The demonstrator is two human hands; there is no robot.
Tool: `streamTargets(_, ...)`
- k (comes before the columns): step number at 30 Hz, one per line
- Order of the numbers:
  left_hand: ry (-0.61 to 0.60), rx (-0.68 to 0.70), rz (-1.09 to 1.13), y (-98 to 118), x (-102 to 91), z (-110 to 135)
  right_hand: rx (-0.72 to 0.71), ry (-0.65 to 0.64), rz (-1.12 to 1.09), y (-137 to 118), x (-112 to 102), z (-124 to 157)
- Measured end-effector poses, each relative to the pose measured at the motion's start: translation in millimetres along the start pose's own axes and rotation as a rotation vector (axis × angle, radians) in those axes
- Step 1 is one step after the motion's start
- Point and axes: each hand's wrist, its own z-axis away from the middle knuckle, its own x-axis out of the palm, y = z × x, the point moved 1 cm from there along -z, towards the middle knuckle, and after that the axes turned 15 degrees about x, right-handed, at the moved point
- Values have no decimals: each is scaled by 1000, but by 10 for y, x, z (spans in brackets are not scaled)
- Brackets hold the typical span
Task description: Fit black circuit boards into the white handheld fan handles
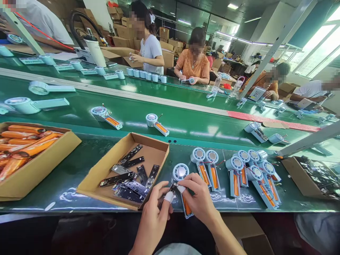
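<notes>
My left hand (158,203) pinches a small black circuit board (172,187) between thumb and fingers, white tape or a finger cot on the thumb. At the board's upper end, my right hand (198,196) closes thumb and forefinger, also with a white cover; what they grip is too small to make out. Directly behind and beneath lies a light blue handheld fan (181,171), its handle open over an orange battery (188,209). To the left stands a cardboard tray (98,170) with several black circuit boards (130,189) lying loose.
Several open fans (236,163) with orange batteries lie at right, before a box of boards (300,177). A carton of orange batteries (53,177) stands far left. Fans (152,119) rest on the green conveyor (127,102). Co-workers (195,60) sit across it. A metal post (310,140) slants at right.
</notes>
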Motion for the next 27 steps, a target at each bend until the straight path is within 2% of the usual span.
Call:
streamTargets(5, -89, 145, -85, -27, -55, -27, -61, 56, 158, -63, 25, 22)
streamTargets(12, 41, 551, -371, -106, -30, 106, -128, 131, 420, -220, 101, 73)
streamTargets(16, 62, 660, -431, -100, -16, 97, -180, 150, 501, -257, 123, 101)
streamTargets(19, 42, 626, -368, -72, -34, 51, -177, 153, 511, -249, 112, 99)
streamTargets(22, 34, 508, -256, -43, -74, 14, -172, 116, 474, -212, 95, 74)
streamTargets(24, 12, 401, -172, -24, -101, -2, -138, 70, 377, -176, 78, 44)
streamTargets(27, -35, 244, -53, -4, -127, -19, -10, -2, 164, -130, 21, -21)
